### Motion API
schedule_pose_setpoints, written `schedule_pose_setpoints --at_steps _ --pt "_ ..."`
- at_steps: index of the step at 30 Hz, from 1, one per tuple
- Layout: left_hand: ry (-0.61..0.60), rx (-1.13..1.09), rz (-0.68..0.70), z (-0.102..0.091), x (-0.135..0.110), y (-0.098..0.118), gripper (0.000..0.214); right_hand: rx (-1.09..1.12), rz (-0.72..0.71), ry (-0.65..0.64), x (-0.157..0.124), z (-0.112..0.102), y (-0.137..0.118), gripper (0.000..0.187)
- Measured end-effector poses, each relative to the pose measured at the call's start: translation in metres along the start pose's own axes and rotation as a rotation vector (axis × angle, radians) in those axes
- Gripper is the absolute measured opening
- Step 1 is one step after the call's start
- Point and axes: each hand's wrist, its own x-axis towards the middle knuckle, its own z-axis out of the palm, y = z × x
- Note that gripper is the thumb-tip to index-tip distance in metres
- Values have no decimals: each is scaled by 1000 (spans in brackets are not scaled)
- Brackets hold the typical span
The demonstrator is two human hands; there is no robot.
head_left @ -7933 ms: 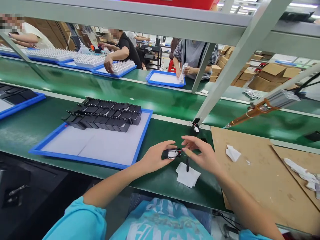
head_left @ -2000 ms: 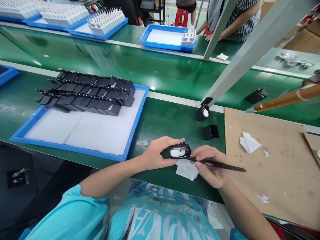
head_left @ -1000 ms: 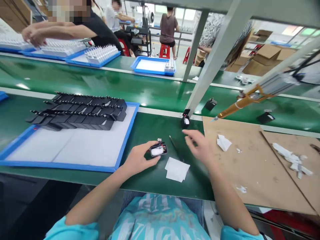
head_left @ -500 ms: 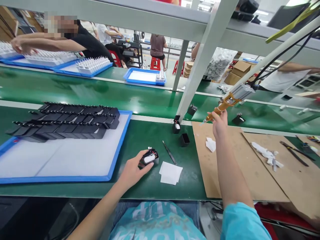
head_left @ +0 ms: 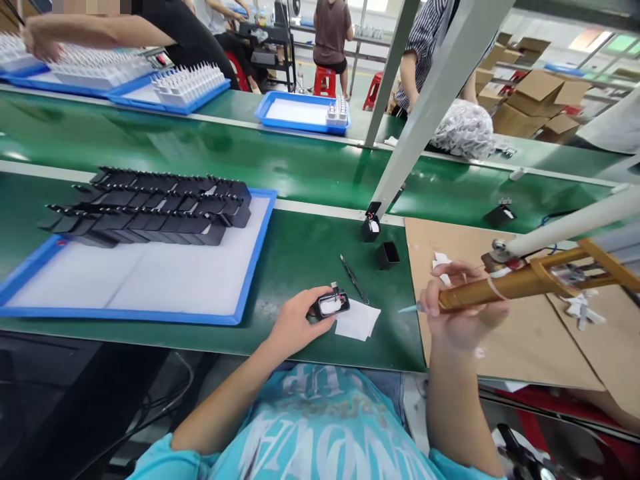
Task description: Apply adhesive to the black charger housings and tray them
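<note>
My left hand point(head_left: 303, 323) grips a small black plastic case point(head_left: 333, 304) between thumb and fingers, just above the green bench. The case's open top shows a white part and some wiring. My right hand point(head_left: 463, 303) is wrapped round the gold barrel of a glue dispensing gun point(head_left: 520, 283). Its thin pale-blue nozzle points left toward the case, with a gap between them. White paper pieces point(head_left: 361, 321) lie beside the case, and a pair of black tweezers point(head_left: 354, 279) rests behind them. Farther back stand an empty-looking black case point(head_left: 387, 256) and another case with its lid up point(head_left: 371, 225).
At left, a blue-rimmed tray point(head_left: 239, 313) carries rows of black cases point(head_left: 160, 207). Brown cardboard point(head_left: 530, 350) covers the bench at right. A slanted metal post point(head_left: 425, 123) rises behind. Across the green belt point(head_left: 200, 147), people work beside blue trays point(head_left: 300, 127).
My right hand has brought the dispensing gun down and nearer to me, its nozzle now pointing left. My left hand, still gripping the case, has moved slightly right, beside the paper. The view has shifted.
</note>
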Motion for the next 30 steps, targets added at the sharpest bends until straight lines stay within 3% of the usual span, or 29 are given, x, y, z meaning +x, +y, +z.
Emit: schedule_pose_setpoints --at_steps 5,10,23,30 --pt "6 69 15 2 -4 2 39 129 44 -26 -7 66 4 52" --pt "37 76 8 -1 -5 8 38 244 39 -76 -4 98 8 50" --pt "118 18 43 -4 -6 16 39 243 26 -57 -7 103 6 42" --pt "114 17 17 -3 -8 14 40 184 37 -48 -8 106 3 50"
